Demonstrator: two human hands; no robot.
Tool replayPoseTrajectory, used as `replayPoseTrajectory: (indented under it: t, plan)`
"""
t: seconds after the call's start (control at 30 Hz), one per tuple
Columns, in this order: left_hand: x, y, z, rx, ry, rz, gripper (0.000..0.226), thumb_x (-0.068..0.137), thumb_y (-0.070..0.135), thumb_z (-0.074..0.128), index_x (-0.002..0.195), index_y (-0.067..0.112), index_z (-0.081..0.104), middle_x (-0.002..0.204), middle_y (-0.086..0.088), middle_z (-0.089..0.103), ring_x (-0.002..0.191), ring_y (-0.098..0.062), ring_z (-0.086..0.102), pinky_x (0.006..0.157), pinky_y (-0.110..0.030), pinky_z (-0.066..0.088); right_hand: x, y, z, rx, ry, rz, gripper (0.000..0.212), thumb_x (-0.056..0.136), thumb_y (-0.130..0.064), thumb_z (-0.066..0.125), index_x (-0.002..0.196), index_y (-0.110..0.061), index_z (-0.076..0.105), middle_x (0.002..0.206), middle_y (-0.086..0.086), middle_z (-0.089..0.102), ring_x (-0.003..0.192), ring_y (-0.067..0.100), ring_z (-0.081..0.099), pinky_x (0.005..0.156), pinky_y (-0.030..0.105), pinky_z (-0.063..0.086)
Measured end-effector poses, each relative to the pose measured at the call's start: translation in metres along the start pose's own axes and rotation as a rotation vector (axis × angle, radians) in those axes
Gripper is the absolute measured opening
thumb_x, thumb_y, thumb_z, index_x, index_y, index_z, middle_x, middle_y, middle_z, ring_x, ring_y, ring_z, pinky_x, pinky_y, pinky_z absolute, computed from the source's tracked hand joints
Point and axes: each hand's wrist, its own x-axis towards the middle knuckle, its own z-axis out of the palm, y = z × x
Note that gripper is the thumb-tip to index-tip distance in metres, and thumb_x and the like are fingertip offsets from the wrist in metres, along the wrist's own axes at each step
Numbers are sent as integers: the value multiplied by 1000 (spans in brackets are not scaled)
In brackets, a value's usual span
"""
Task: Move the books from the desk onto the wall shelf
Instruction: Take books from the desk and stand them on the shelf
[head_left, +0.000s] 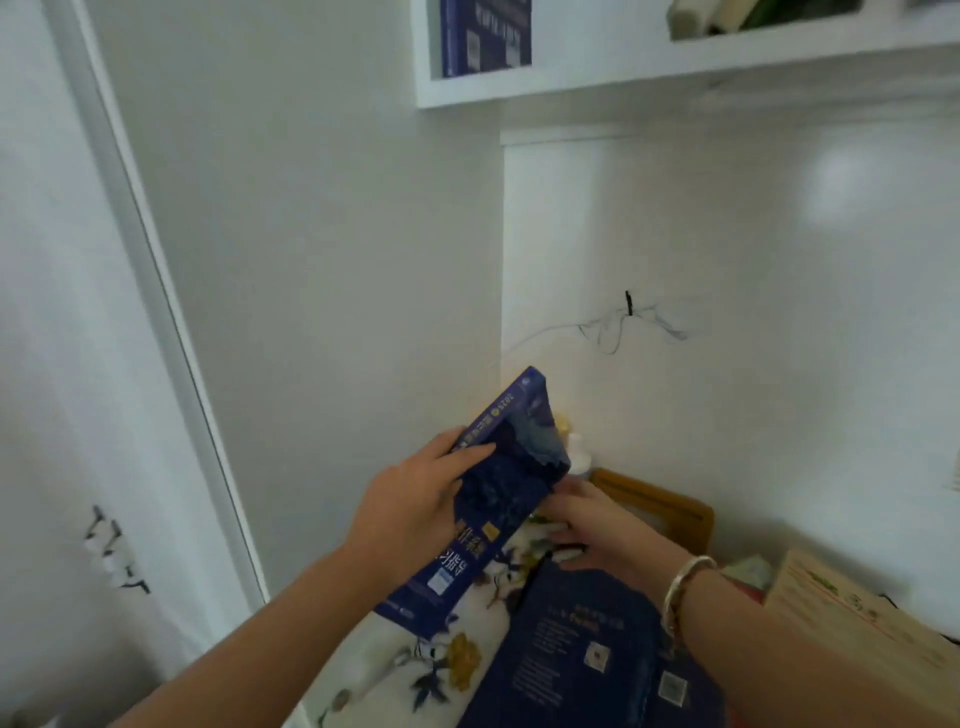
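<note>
- Two hands were on one dark blue book (498, 499), tilted above the floral-cloth desk (415, 670): left hand (415, 499) gripped its spine edge, right hand (587, 525) reached under it, grip hard to make out.
- Wall shelf (571, 78) sat at 12 o'clock, cut off, one blue book (485, 36) standing inside.
- Another blue book (587, 649) lay flat at 5 o'clock, a wooden stand (670, 504) behind.

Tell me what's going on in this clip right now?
A person is clearing books off a desk onto a wall shelf. The left hand grips a blue book, lifted and tilted above the desk, and the right hand touches its lower edge. Another blue book lies flat on the floral cloth below. One blue book already stands in the shelf's left compartment. The held book has not reached the shelf yet.
</note>
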Motion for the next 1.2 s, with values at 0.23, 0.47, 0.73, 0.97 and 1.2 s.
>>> replayPoseTrajectory:
  t: [0.23,0.47,0.73,0.97,1.2]
  plan:
    - [71,40,-137,-367,504,51,49,86,-8,57,119,28,63,124,30,51,112,13,52,91,-9,46,-31,-139,18,119,-5,-672,68,94,-21,56,149,-40,19,132,-3,52,112,8,59,80,17,50]
    - [142,72,-224,-626,863,138,48,87,-5,57,121,29,63,123,17,61,110,-3,61,95,-27,52,-53,-267,-3,12,100,-1129,68,95,-11,54,146,-43,24,121,-23,61,102,5,66,73,20,58]
    - [259,74,-260,-622,1005,228,48,85,-5,55,123,22,61,118,12,62,111,0,58,95,-13,45,-52,-383,-43,-508,463,-1205,72,94,-27,55,153,-29,15,141,-3,43,120,11,50,99,24,42]
    - [344,55,-226,-509,1039,297,53,88,-6,49,132,24,52,134,-1,53,126,-11,48,102,-16,38,-9,-432,-63,-883,406,-857,82,97,-33,48,152,-20,-11,146,5,44,127,23,48,103,27,37]
    - [396,16,-210,-264,900,243,64,97,7,42,151,19,10,151,7,27,137,-6,27,113,-15,21,52,-457,-67,-1019,358,-646,74,100,-37,37,153,-17,-11,157,6,27,141,24,32,118,36,23]
